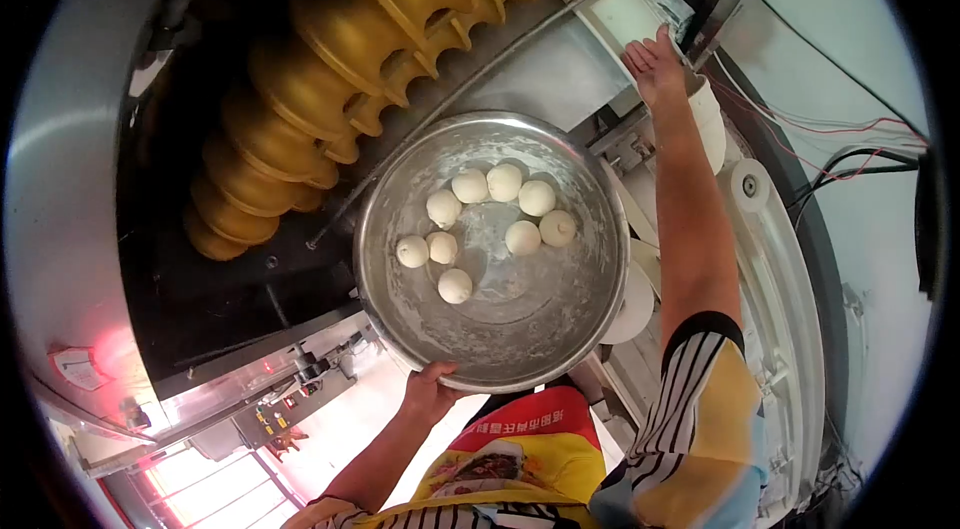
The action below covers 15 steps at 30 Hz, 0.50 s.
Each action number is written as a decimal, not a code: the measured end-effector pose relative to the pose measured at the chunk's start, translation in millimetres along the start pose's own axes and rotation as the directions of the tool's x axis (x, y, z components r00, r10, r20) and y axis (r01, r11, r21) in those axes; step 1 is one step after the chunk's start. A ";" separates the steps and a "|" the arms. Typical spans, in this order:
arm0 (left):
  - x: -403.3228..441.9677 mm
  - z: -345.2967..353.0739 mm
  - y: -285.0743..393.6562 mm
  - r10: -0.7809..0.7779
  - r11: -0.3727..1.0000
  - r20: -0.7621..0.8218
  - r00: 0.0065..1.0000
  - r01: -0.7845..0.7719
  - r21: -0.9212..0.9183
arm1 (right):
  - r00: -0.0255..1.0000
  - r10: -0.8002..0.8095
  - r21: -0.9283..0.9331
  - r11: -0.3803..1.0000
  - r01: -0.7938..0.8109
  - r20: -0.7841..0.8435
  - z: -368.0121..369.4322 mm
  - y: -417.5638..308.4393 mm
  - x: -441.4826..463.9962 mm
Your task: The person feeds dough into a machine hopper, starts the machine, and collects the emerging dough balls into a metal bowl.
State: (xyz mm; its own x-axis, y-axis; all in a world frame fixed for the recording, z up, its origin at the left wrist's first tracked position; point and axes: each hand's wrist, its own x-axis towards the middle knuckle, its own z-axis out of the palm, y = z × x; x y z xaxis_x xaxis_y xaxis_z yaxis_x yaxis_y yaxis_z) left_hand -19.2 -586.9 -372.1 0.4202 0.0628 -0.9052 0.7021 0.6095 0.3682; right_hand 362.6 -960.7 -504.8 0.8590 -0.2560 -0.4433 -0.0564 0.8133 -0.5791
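My left hand (432, 393) grips the near rim of a wide steel bowl (520, 349), fingers wrapped over the edge. Inside the bowl lie several round white dough balls (504, 182), mostly toward its far half, and pale flour coats the metal. My right arm is stretched forward to the upper right. There my right hand (657, 71) is beside the end of a white tray-like machine part (622, 17), thumb raised and fingers apart from it. Nothing shows in that hand; whether it touches the part I cannot tell.
Large golden screw-shaped rollers (330, 89) run diagonally beyond the bowl. A metal rod (450, 101) lies between them and the bowl. To the right are white rollers (750, 187) and a curved machine frame, with loose red and black wires (850, 159). A control box (285, 414) stands lower left.
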 end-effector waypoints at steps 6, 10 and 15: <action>0.9 -2.0 -0.3 -0.020 0.999 -0.020 1.000 0.019 -0.034 | 1.000 -0.013 -0.013 1.000 0.013 -0.019 7.2 -0.9 -8.3; 1.1 4.3 -1.3 -0.012 1.000 -0.098 0.995 0.012 -0.007 | 0.964 -0.226 -0.256 0.932 0.256 0.140 6.0 4.6 6.5; -3.7 8.9 1.0 -0.026 1.000 -0.066 0.997 0.026 -0.013 | 0.941 -0.228 -0.341 0.889 0.305 0.248 40.1 -3.5 -50.7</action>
State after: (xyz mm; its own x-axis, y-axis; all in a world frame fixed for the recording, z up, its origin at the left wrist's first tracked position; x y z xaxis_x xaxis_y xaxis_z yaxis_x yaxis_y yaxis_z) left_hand -15.0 -593.5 -366.5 0.3627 0.0987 -0.9267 0.7051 0.6211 0.3421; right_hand 339.6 -929.6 -452.9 0.9480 -0.2966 -0.1154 0.0385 0.4668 -0.8835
